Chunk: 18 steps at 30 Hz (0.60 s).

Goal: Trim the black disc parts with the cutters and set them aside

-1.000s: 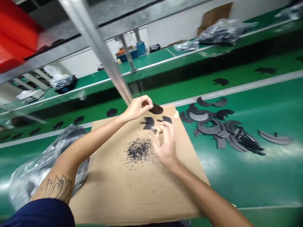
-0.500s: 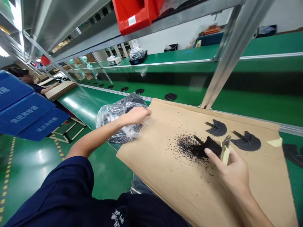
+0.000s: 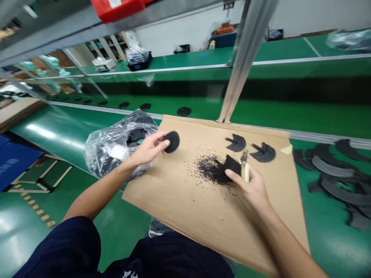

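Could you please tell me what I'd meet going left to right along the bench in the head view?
Clear plastic bag → left hand → rounded black piece → scattered black bits → right hand → dark curved parts.

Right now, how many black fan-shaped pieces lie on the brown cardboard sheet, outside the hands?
2: the left black fan-shaped piece near the far edge of the brown cardboard sheet, and the right black fan-shaped piece, closer to the pale yellow strip. The right hand could hide more.

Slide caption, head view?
Left hand holding a round black piece; right hand holding pliers and a black part over cardboard strewn with black bits.
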Motion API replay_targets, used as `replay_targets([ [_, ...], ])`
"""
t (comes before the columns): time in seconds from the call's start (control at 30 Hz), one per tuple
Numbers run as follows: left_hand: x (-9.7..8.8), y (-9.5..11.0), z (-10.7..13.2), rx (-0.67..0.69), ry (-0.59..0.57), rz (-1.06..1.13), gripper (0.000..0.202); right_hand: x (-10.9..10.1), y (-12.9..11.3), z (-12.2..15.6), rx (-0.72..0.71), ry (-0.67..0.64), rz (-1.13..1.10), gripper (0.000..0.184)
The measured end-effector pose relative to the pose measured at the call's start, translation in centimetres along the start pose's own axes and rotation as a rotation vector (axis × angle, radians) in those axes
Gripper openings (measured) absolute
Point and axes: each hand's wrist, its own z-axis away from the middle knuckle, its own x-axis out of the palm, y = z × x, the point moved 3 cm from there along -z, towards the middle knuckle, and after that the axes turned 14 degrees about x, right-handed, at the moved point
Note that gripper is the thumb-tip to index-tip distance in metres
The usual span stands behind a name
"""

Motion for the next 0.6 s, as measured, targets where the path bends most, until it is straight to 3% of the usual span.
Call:
replay_targets([
  [0.1,7.1,2.1,-0.2,0.058,-0.036,0.334,0.035,0.5,-0.2,0.8,-0.01,-0.082,0.024,0.037],
  [0.2,11.5,3.2,-0.6,0.07,-0.046,0.306,0.033,0.8,-0.3,1.3,0.026,-0.143,-0.016,0.04],
  [0.3,12.9,3.3,-0.9,0.108,0.007,0.149,0.032,1.0,-0.2,1.5,0.044,-0.155,-0.06,0.046],
  [0.43,13.1,3.1,-0.8,0.123,0.076,0.112,0.029,1.2,0.1,1.4,0.076,-0.163,-0.072,0.048],
  [0.6,13.9,2.7,-0.4,0.062,0.091,0.349,0.029,1.6,0.2,1.5,0.028,-0.17,-0.045,0.048],
])
